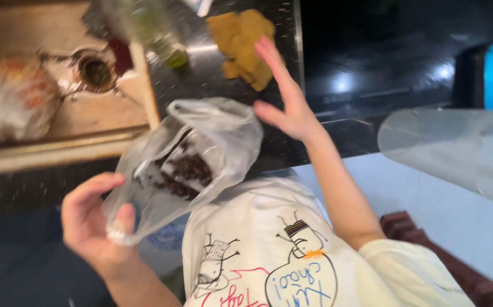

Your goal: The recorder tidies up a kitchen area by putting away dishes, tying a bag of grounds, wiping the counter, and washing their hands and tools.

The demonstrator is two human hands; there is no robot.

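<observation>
At lower left of the frame, the left hand [95, 219] grips the twisted neck of a clear plastic bag [192, 159] holding dark pieces, raised at centre above the dark speckled table [201, 74]. The right hand [286, 96], fingers spread and holding nothing, reaches toward a yellow cloth [245, 45] at upper centre. A sink [58, 113] lies upper left.

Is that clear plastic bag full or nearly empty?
Nearly empty. The clear plastic bag holds only a small dark clump of contents low inside; the rest is slack film. The left hand pinches its gathered end.
</observation>
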